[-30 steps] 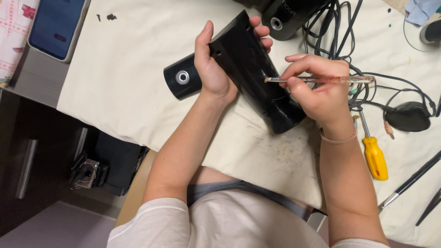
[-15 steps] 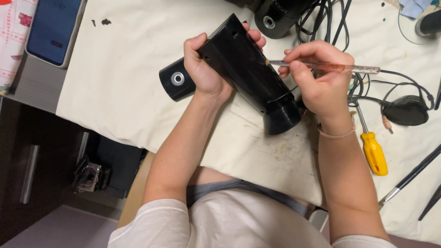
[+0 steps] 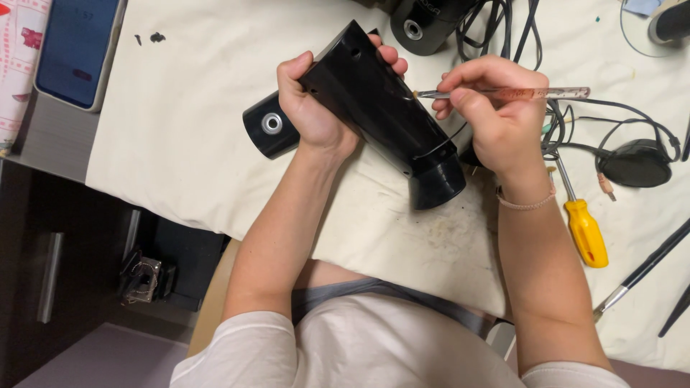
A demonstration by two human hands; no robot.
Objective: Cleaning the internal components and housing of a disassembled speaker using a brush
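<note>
You're at a home repair desk: stained cloth over the top, yellow-handled screwdriver, tangled black cables, phone, dark drawer cabinet beside it.

My table is covered with a cream cloth, where a yellow-handled screwdriver, black cables and a black cylinder lie.
</note>
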